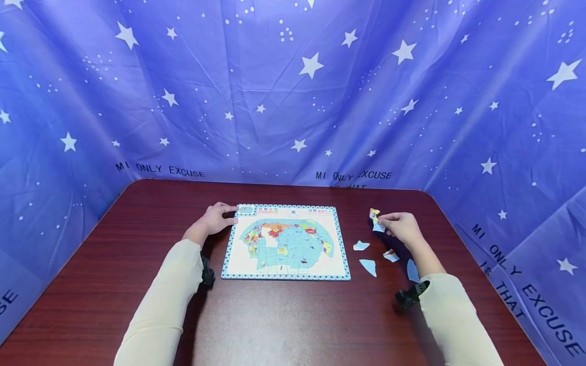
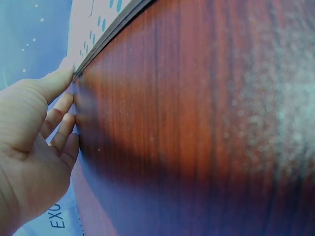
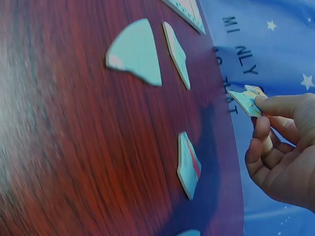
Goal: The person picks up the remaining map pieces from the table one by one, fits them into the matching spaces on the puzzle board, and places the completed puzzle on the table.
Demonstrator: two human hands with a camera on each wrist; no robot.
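Note:
A world-map jigsaw board (image 1: 234, 262) with a blue dotted border lies on the table. Most of its map is filled with pieces, and a white gap shows left of the middle. My left hand (image 1: 215, 218) touches the board's upper left corner with thumb and fingertips; in the left wrist view the thumb (image 2: 60, 81) rests at the edge, the other fingers loosely bent. Right of the board, my right hand (image 1: 403, 227) holds a puzzle piece (image 1: 376, 221) above the table, pinched between thumb and fingers. The right wrist view shows that piece (image 3: 247, 102) coloured light blue, yellow and orange.
Between board and right arm lie loose pieces: a small blue one (image 1: 361, 245), a pointed one (image 1: 368, 267), and one with a red patch (image 1: 391, 255). Another blue piece (image 1: 412, 271) sits beside the right wrist. A starry blue curtain (image 1: 293, 101) surrounds the dark red table (image 1: 274, 320).

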